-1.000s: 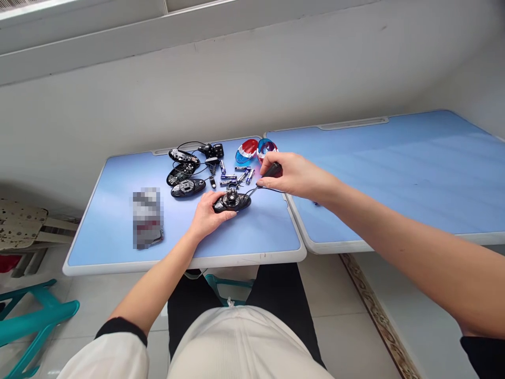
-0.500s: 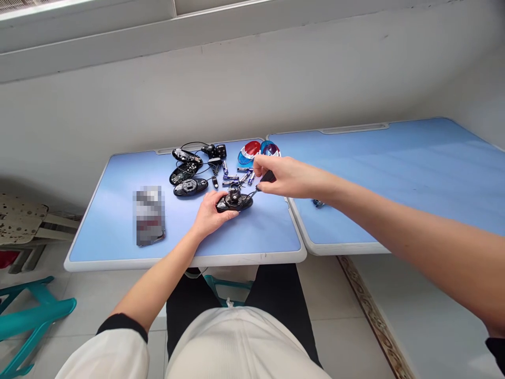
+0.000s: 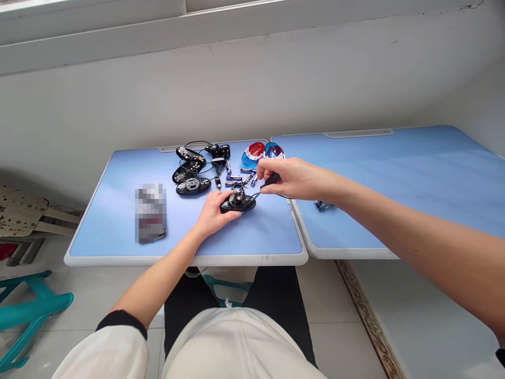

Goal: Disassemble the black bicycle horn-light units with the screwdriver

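My left hand [image 3: 214, 213] is closed around one end of a black oval device [image 3: 247, 206] with a round fitting and a looped cable on top, and presses it to the table. From the right, my right hand [image 3: 281, 178] grips a black-handled screwdriver [image 3: 271, 180]. Its thin metal shaft slants down to the device's right end; I cannot make out exactly where the tip rests. Just behind the device lie several blue and silver batteries [image 3: 234, 178]. Another black oval device [image 3: 193, 186] lies to the left, near opened black shells [image 3: 187, 171] that show circuit boards.
Red-and-blue plastic covers [image 3: 253, 153] stand near the table's back edge. Black cube-like parts [image 3: 219, 151] with cables sit beside them. A blurred-out flat item [image 3: 151, 213] lies at left. A small dark object [image 3: 324, 206] rests on the right-hand table [image 3: 366, 221], across the seam.
The view has shifted slightly. Both hands keep their places at the device, and the screwdriver still points at its right end.
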Demonstrator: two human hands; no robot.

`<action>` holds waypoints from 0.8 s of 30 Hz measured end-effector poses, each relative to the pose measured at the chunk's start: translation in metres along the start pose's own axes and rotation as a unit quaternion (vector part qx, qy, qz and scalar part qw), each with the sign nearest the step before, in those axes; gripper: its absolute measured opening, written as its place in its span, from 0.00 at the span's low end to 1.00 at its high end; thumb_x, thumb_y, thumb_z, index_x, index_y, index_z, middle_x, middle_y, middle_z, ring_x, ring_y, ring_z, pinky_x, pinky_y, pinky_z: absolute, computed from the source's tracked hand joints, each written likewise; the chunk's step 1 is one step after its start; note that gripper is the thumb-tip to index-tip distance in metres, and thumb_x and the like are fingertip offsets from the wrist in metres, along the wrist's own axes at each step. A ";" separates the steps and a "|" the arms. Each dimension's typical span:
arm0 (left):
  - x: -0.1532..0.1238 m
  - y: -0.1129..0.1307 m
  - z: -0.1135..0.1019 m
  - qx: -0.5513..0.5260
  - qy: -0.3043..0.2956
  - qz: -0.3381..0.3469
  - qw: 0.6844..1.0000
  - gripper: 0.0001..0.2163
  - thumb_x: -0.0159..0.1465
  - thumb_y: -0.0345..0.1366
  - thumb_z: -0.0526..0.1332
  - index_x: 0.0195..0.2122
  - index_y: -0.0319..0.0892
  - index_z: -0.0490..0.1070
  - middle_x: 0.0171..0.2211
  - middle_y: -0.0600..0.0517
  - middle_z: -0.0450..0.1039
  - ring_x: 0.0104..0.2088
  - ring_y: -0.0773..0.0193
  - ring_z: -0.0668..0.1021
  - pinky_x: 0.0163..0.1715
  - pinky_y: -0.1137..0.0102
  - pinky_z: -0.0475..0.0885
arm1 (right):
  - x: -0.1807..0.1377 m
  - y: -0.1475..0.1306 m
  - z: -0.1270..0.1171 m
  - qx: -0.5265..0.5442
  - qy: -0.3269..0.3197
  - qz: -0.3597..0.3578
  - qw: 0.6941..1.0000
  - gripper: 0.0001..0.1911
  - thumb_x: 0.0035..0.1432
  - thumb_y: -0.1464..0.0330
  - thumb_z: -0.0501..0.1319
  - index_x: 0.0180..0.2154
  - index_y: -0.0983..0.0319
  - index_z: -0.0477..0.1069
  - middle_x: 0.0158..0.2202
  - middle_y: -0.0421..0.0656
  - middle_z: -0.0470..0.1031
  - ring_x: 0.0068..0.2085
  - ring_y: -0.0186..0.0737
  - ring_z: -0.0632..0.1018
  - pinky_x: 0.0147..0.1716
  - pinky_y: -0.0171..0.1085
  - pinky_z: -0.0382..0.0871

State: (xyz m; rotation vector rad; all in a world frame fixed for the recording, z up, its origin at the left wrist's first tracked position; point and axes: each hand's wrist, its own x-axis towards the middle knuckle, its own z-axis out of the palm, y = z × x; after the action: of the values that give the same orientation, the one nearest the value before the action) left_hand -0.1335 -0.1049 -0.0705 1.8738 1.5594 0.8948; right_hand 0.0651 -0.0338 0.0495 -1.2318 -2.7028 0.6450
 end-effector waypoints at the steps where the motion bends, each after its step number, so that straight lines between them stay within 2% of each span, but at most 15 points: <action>1: 0.000 0.001 0.000 0.000 -0.002 -0.001 1.000 0.22 0.53 0.40 0.68 0.49 0.44 0.71 0.35 0.51 0.67 0.41 0.57 0.70 0.44 0.64 0.67 | 0.001 -0.001 0.001 -0.018 0.008 0.014 1.000 0.08 0.52 0.64 0.60 0.28 0.59 0.62 0.27 0.40 0.70 0.26 0.35 0.66 0.26 0.34 0.56; 3: 0.000 0.001 0.000 -0.003 -0.001 -0.004 1.000 0.21 0.53 0.40 0.68 0.48 0.44 0.71 0.35 0.51 0.67 0.41 0.57 0.70 0.44 0.64 0.67 | 0.002 -0.003 0.003 -0.047 0.027 0.025 0.998 0.12 0.54 0.61 0.59 0.25 0.59 0.59 0.22 0.38 0.67 0.24 0.34 0.63 0.25 0.35 0.54; 5: 0.000 0.001 0.000 -0.006 0.004 -0.006 1.000 0.21 0.52 0.40 0.69 0.48 0.45 0.72 0.34 0.52 0.67 0.41 0.57 0.70 0.44 0.64 0.67 | 0.002 -0.004 0.004 -0.047 0.042 0.004 0.998 0.10 0.53 0.65 0.59 0.24 0.59 0.59 0.22 0.38 0.66 0.23 0.33 0.63 0.25 0.35 0.54; 7: 0.000 0.001 0.000 -0.008 0.009 -0.007 1.000 0.21 0.52 0.39 0.69 0.47 0.44 0.72 0.34 0.52 0.67 0.41 0.57 0.71 0.44 0.64 0.67 | 0.000 -0.006 0.002 -0.017 0.042 -0.018 0.999 0.06 0.49 0.69 0.59 0.26 0.59 0.60 0.24 0.37 0.68 0.24 0.33 0.64 0.26 0.34 0.55; 9: 0.000 0.001 0.001 -0.010 0.011 -0.008 1.000 0.21 0.51 0.38 0.69 0.46 0.44 0.72 0.34 0.52 0.68 0.41 0.57 0.71 0.44 0.64 0.67 | -0.006 -0.008 -0.002 0.022 0.037 -0.005 0.999 0.06 0.46 0.71 0.61 0.27 0.59 0.62 0.24 0.37 0.68 0.24 0.33 0.65 0.25 0.34 0.56; 12: -0.001 0.002 0.001 -0.017 0.011 -0.009 1.000 0.21 0.51 0.37 0.70 0.46 0.41 0.72 0.35 0.51 0.68 0.42 0.57 0.71 0.44 0.64 0.68 | -0.016 -0.016 -0.009 0.090 0.052 0.031 0.994 0.05 0.46 0.69 0.62 0.27 0.59 0.65 0.23 0.37 0.67 0.24 0.33 0.66 0.23 0.34 0.58; 16: -0.001 0.002 0.001 -0.018 0.010 -0.011 1.000 0.21 0.51 0.37 0.70 0.46 0.41 0.72 0.36 0.50 0.69 0.42 0.56 0.71 0.45 0.63 0.68 | -0.023 -0.033 -0.008 0.153 0.085 0.002 0.984 0.06 0.49 0.65 0.61 0.28 0.59 0.65 0.26 0.40 0.71 0.27 0.35 0.69 0.25 0.35 0.62; 20: -0.001 0.001 0.002 -0.016 0.009 -0.009 1.000 0.20 0.51 0.38 0.69 0.46 0.43 0.72 0.35 0.50 0.69 0.42 0.56 0.71 0.44 0.63 0.67 | -0.021 -0.047 0.005 0.144 0.115 -0.004 0.983 0.06 0.51 0.66 0.60 0.28 0.58 0.62 0.25 0.39 0.71 0.26 0.35 0.70 0.26 0.35 0.62; 24: -0.002 0.000 0.002 -0.017 0.003 -0.006 1.000 0.20 0.51 0.39 0.69 0.46 0.43 0.72 0.35 0.50 0.69 0.42 0.56 0.71 0.44 0.63 0.67 | -0.018 -0.049 0.013 0.104 0.146 -0.003 0.984 0.07 0.51 0.67 0.60 0.27 0.58 0.61 0.24 0.38 0.70 0.25 0.34 0.70 0.25 0.34 0.60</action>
State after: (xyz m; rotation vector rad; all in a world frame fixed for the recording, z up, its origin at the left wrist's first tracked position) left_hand -0.1321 -0.1065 -0.0715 1.8390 1.5479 0.9170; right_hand 0.0396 -0.0802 0.0594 -1.1624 -2.3347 0.6678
